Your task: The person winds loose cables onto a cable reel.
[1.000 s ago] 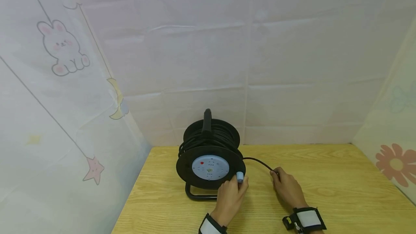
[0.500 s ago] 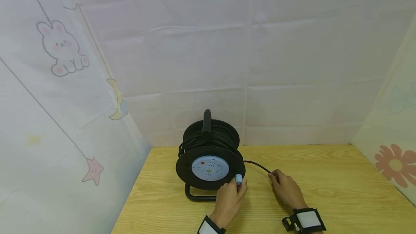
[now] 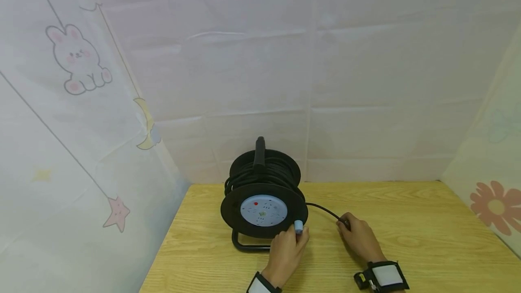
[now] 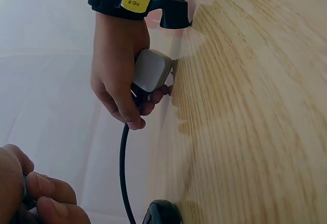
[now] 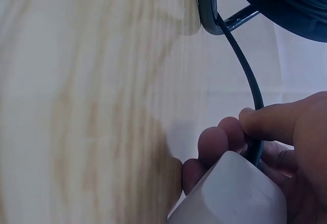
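A black cable reel stands on its tube frame, wound with black cable, its pale socket plate facing me. My left hand grips the light blue-grey crank knob at the lower right of the reel's front disc. Right of the reel, my right hand pinches the cable's loose end, which curves from the reel to the fingers. In the right wrist view, a pale, blocky plug sits at the palm below the pinched cable. The left wrist view shows the plug under that hand.
The reel's black carry handle rises at the top, and its foot bar rests on the wooden table. Behind the table's back edge hangs a pale sheet. Printed sheets stand at left and right.
The reel's front disc has turned slightly clockwise. The crank knob and my left hand have shifted a little down and left. My right hand has moved slightly toward the reel, still pinching the cable.
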`<state>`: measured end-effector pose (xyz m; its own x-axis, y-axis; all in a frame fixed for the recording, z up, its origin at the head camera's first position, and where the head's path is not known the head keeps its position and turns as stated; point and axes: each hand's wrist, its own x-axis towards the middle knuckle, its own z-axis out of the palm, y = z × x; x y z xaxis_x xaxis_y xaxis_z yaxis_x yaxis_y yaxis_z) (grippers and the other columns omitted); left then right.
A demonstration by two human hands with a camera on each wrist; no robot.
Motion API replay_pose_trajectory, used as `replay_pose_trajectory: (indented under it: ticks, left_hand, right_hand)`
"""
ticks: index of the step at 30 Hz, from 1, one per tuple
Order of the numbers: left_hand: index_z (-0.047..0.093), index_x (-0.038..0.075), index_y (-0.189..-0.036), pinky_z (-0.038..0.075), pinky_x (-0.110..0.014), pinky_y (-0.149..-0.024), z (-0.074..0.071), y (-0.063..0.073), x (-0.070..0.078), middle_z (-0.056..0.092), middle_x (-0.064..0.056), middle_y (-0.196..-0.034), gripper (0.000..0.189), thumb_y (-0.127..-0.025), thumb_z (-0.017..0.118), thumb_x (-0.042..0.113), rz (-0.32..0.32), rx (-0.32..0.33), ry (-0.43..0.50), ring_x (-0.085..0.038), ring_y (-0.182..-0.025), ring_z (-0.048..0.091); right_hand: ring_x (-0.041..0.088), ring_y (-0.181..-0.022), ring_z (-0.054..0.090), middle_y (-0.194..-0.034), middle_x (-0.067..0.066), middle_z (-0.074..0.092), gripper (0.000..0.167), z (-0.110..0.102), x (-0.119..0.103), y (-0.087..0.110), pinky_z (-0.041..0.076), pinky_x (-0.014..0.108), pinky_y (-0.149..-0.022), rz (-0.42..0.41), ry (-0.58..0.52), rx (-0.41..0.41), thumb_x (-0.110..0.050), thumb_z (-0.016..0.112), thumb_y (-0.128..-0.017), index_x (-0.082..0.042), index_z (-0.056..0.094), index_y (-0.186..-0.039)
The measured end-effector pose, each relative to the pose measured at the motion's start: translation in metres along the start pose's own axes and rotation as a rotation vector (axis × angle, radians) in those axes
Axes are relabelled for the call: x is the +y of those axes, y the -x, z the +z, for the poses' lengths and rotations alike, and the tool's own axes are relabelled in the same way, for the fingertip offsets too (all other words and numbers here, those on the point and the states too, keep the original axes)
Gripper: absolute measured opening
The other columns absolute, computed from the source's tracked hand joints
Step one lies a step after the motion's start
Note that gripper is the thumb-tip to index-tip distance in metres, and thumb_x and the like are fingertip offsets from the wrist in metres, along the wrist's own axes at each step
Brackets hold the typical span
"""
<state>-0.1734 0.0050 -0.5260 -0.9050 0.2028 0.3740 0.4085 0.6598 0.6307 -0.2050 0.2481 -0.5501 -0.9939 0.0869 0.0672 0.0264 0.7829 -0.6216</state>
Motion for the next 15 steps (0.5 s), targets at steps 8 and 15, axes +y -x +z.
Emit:
replay_pose_trajectory:
  ticks: [8,15]
  left_hand:
    - [0.044,0.019,-0.073,0.033,-0.028,-0.047,0.008,0.004,-0.01,0.031,0.015,-0.058,0.044,-0.112,0.055,0.037,0.058,0.069,0.019,-0.003,-0.05,0.039]
    - [0.044,0.022,-0.074,0.034,-0.031,-0.046,0.009,0.006,-0.013,0.03,0.017,-0.059,0.043,-0.111,0.056,0.039,0.058,0.078,0.0,-0.001,-0.052,0.041]
  right_hand:
    - [0.016,-0.072,0.055,-0.084,0.004,0.069,0.02,0.001,0.001,-0.003,0.04,0.027,-0.06,0.0,-0.008,-0.003,-0.015,0.069,-0.104,0.003,0.072,-0.112]
    - [0.016,-0.074,0.056,-0.087,0.005,0.072,0.018,0.001,0.0,-0.003,0.043,0.03,-0.063,0.005,0.008,-0.003,-0.015,0.071,-0.103,0.001,0.073,-0.112]
